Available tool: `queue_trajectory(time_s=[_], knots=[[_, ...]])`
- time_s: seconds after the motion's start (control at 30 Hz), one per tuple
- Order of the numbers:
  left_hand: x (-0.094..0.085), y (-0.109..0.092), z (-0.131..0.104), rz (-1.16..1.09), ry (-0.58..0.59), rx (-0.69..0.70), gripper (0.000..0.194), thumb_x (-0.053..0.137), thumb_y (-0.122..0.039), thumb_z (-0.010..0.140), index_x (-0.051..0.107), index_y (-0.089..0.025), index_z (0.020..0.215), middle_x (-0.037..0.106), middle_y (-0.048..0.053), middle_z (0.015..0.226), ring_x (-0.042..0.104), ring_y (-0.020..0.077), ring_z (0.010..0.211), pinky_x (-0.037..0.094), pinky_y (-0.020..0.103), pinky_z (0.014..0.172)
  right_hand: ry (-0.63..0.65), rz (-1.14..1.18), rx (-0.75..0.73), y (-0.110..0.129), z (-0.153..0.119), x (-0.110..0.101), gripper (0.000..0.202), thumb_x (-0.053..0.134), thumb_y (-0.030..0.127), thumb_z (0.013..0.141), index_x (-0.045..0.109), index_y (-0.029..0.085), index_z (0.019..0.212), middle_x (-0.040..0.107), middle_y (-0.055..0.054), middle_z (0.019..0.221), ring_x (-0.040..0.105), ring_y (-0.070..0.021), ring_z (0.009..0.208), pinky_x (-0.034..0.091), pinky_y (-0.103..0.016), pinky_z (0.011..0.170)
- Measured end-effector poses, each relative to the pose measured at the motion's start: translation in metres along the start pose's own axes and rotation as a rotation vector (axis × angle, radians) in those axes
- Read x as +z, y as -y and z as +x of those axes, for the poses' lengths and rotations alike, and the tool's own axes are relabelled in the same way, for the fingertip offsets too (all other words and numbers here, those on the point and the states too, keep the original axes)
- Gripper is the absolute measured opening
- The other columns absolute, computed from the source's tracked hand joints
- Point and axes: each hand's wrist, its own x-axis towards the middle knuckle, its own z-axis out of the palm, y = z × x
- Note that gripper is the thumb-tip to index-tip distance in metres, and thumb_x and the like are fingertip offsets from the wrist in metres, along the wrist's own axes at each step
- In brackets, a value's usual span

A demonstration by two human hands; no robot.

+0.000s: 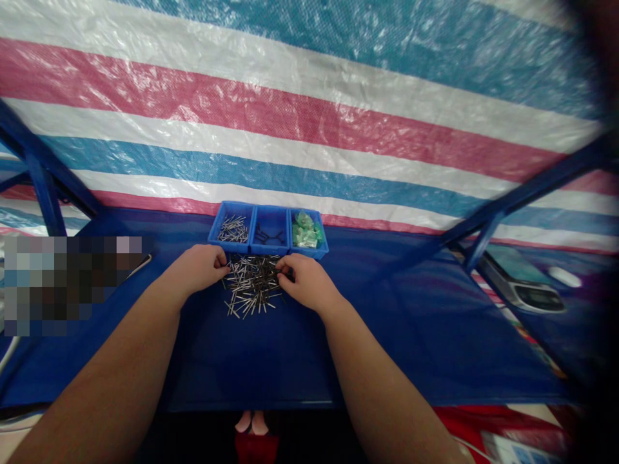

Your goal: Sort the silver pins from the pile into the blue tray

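Note:
A loose pile of thin metal pins [254,283], silvery and dark, lies on the blue table just in front of three joined blue bins. My left hand [207,265] is at the pile's left edge, fingers curled together; what they hold, if anything, is too small to make out. At the right edge my right hand [302,278] has thumb and fingers pinched on something dark that I cannot make out. The left bin [211,233] holds silvery pins, the middle bin [271,243] a few dark pieces, and the right bin [325,248] green-tinted plastic bags.
Blue metal frame bars [46,193] stand at the left and slant in at the right [522,196]. A striped plastic sheet [290,116] hangs behind the table [387,348]. At the far right is a digital scale [536,298]. A blurred-out patch covers the left side.

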Motion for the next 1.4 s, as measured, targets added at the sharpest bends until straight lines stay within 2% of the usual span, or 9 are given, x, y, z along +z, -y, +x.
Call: queue_trajectory(time_s=[0.2,0.43,0.53,0.7,0.8,0.87,0.93,1.13,1.4], knots=[[0.0,-0.004,0.0,0.028,0.036,-0.039,0.008,0.064,-0.023,0.072,0.072,-0.022,0.074,0.073,0.004,0.071,0.067,0.0208,0.064,0.047,0.03,0.062,0.002,0.004,-0.007,-0.002,0.0,0.002,0.013,0.065,0.014,0.083,0.07,0.019,0.094,0.066,-0.004,0.088,0.058,-0.0154,0.077,0.042,-0.028,0.071],[-0.007,-0.01,0.0,0.085,-0.012,-0.042,0.013,0.064,-0.032,0.072,0.07,-0.021,0.067,0.072,0.005,0.068,0.065,0.0219,0.065,0.045,0.032,0.061,0.013,0.013,0.002,-0.001,0.001,0.001,0.014,0.065,0.014,0.083,0.07,0.019,0.095,0.067,-0.004,0.089,0.057,-0.015,0.076,0.042,-0.027,0.069],[-0.013,-0.014,0.0,-0.086,-0.131,-0.044,0.015,0.062,-0.033,0.074,0.07,-0.02,0.073,0.072,0.004,0.07,0.065,0.0199,0.065,0.047,0.031,0.063,0.014,0.023,0.0,-0.001,0.0,0.0,0.013,0.065,0.014,0.084,0.07,0.02,0.095,0.066,-0.004,0.089,0.057,-0.0149,0.075,0.042,-0.027,0.068],[-0.011,-0.01,0.007,-0.384,-0.495,-0.125,0.023,0.062,-0.036,0.081,0.07,-0.018,0.093,0.074,0.004,0.082,0.065,0.0173,0.068,0.052,0.03,0.069,0.022,0.04,-0.012,-0.001,0.0,0.0,0.012,0.066,0.014,0.084,0.07,0.019,0.094,0.066,-0.003,0.087,0.057,-0.0149,0.075,0.041,-0.027,0.068],[-0.007,-0.002,0.013,-0.458,-0.548,-0.181,0.04,0.065,-0.044,0.082,0.069,-0.017,0.112,0.076,0.006,0.09,0.066,0.0169,0.068,0.054,0.03,0.069,0.026,0.053,-0.022,-0.001,0.0,0.001,0.012,0.066,0.014,0.084,0.07,0.019,0.094,0.066,-0.003,0.087,0.057,-0.0149,0.076,0.041,-0.027,0.069],[-0.008,0.002,0.013,-0.422,-0.535,-0.188,0.039,0.066,-0.045,0.082,0.07,-0.017,0.109,0.076,0.007,0.089,0.067,0.0177,0.07,0.054,0.03,0.07,0.024,0.061,-0.031,-0.001,0.0,0.001,0.011,0.066,0.015,0.085,0.07,0.019,0.094,0.066,-0.003,0.088,0.057,-0.0149,0.076,0.042,-0.027,0.069],[-0.012,0.002,0.01,-0.343,-0.481,-0.158,0.03,0.064,-0.044,0.082,0.073,-0.018,0.095,0.076,0.006,0.085,0.067,0.0185,0.072,0.053,0.03,0.07,0.021,0.067,-0.034,-0.001,0.0,0.001,0.01,0.066,0.015,0.085,0.07,0.019,0.093,0.067,-0.003,0.087,0.057,-0.0148,0.076,0.041,-0.027,0.069],[-0.016,-0.001,-0.001,-0.089,-0.073,-0.019,0.017,0.067,-0.038,0.075,0.075,-0.023,0.074,0.073,0.001,0.067,0.065,0.0189,0.062,0.045,0.03,0.058,0.031,0.076,-0.024,0.0,0.001,0.001,0.01,0.067,0.014,0.085,0.07,0.018,0.092,0.067,-0.003,0.086,0.056,-0.0136,0.073,0.041,-0.027,0.067],[0.001,-0.009,0.003,0.094,-0.043,-0.028,0.016,0.064,-0.036,0.077,0.074,-0.024,0.078,0.074,0.004,0.074,0.066,0.0214,0.066,0.042,0.031,0.059,0.037,0.089,-0.026,0.001,0.002,0.001,0.008,0.067,0.015,0.085,0.07,0.019,0.091,0.067,-0.003,0.085,0.057,-0.014,0.072,0.041,-0.027,0.067]])
